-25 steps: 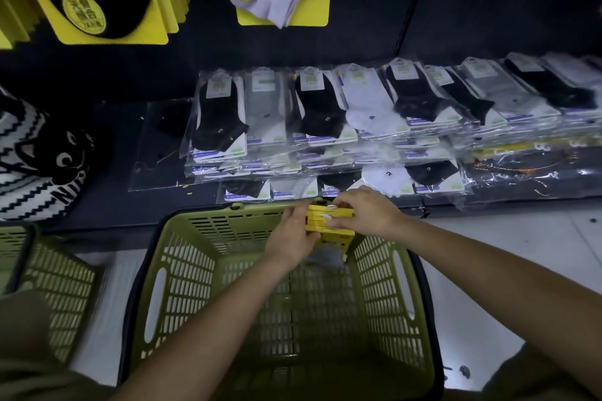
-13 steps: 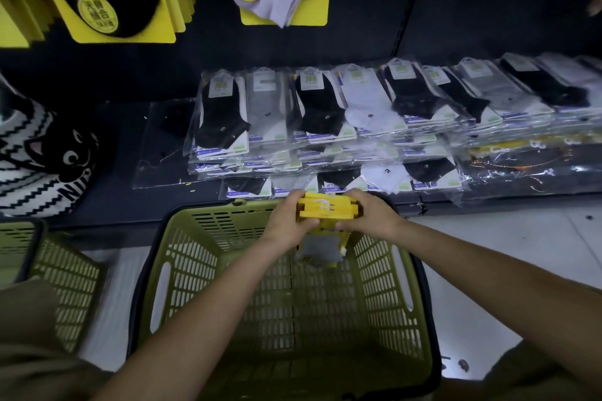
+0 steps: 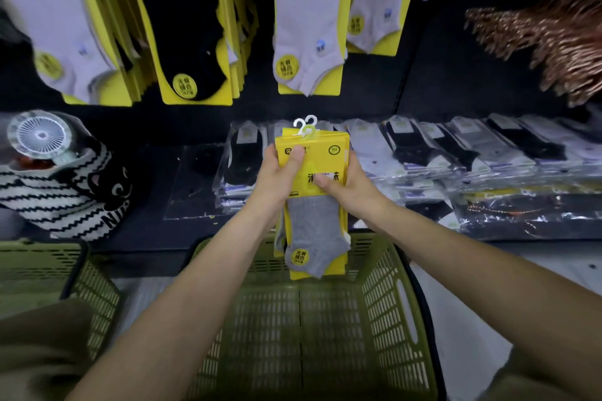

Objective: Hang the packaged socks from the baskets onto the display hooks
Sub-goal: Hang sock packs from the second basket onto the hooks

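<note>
Yellow-card grey sock packs [image 3: 313, 225]: gripped upright by left hand [image 3: 277, 172] and right hand [image 3: 352, 194], over green plastic basket [image 3: 384, 273]. Clear-bagged socks [image 3: 423, 148] close behind; hanging yellow sock cards [image 3: 309, 29] overhead, dark gap between.

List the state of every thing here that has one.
sock packs, upright, in the air, not yet hung.
left hand, grips the packs' left edge.
right hand, grips their right edge.
green basket, standing below the packs.
hanging packs, hung on the display.
bagged socks, lying flat in stacks on the shelf.
</note>
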Available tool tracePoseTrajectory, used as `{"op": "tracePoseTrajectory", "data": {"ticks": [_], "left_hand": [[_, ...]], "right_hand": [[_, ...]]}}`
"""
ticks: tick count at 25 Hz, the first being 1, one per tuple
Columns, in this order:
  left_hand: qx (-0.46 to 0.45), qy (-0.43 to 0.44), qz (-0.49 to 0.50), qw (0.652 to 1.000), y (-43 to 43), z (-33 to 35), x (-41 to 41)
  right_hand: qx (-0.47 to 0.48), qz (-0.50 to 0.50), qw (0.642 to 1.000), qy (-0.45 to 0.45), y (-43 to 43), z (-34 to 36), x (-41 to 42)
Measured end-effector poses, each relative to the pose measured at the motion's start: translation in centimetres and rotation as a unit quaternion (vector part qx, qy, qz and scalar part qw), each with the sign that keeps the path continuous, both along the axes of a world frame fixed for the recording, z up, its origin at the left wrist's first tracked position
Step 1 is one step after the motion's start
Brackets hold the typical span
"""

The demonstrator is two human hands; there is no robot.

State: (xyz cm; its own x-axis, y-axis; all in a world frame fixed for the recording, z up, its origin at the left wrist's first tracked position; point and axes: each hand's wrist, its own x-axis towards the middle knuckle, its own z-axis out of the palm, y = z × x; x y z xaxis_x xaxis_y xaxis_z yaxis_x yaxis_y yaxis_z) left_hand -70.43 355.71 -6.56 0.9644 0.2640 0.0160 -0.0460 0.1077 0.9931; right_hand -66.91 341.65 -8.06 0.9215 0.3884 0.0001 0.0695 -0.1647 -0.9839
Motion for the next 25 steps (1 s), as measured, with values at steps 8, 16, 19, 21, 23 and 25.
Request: {"op": "tracePoseTrajectory", "data": {"ticks": [8,16,19,21,23,25], "left_hand": [[0.091,-0.094,-0.026,0.991,0.8,10.7,0.4],[0.092,-0.133,-0.031,0.986,3.6,14.7,2.0],[0.072,-0.137,-0.005,0.988,3.5,15.4,2.7],[0.053,-0.137,-0.008,0.989,3.3,15.3,3.0],[0.047,-0.136,-0.011,0.989,3.0,15.4,3.2],[0.042,-0.137,-0.004,0.99,3.1,15.9,3.7]], "right_hand": [[0.096,-0.068,0.988,-0.103,1.4,11.2,0.5],[0.104,-0.141,0.979,-0.108,3.9,17.5,2.7],[0.061,-0.173,0.976,-0.12,3.8,17.8,3.3],[0.032,-0.188,0.972,-0.136,3.4,17.6,3.9],[0.048,-0.2,0.968,-0.146,3.1,17.6,4.3],[0.064,-0.205,0.965,-0.151,3.1,18.1,4.7]]}}
